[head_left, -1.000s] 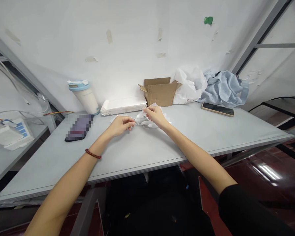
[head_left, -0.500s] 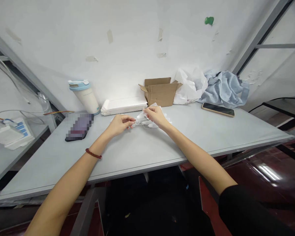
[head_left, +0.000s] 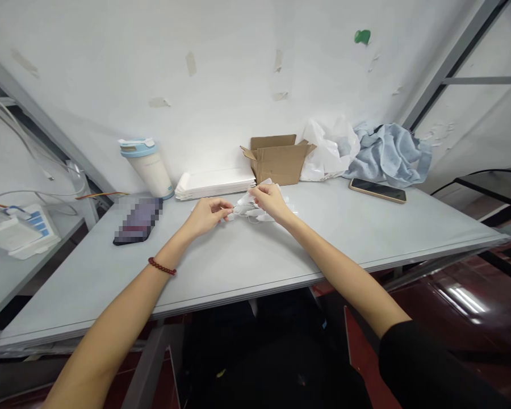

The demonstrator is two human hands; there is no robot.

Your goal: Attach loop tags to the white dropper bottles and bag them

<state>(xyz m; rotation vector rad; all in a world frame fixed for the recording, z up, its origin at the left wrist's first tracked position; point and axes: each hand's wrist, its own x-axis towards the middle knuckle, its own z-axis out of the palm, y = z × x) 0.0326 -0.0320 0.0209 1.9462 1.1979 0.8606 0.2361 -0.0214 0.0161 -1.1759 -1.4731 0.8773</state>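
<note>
At the far middle of the desk [head_left: 247, 258], just in front of a stack of white trays [head_left: 215, 183], both hands meet over a white bundle [head_left: 243, 208] of thin, crumpled pieces. The right hand [head_left: 270, 201] has its grip clamped on the bundle's upper right part, fingers curled over it, and holds it slightly above the desk. The left hand [head_left: 204, 216] has its grip pinched together, thumb against fingertips, on the bundle's left end, where a thin white strand seems to run out; the strand is too small to make out clearly. More white pieces lie on the desk under and just behind the right hand. A bead bracelet [head_left: 162, 267] sits on the left wrist, and the right arm ends in a black sleeve [head_left: 430, 363] at the lower right.

An open box [head_left: 276, 162] stands against the wall just behind the right hand. To its right lie a plastic bag [head_left: 327, 147] and a blue cloth [head_left: 387, 150], touching each other, with a phone [head_left: 377, 190] flat on the desk in front of the cloth. Left of the trays stands a cup [head_left: 147, 167] with a blue lid, and near it, toward the person, lies a dark flat item [head_left: 138, 220] that is blurred out.
</note>
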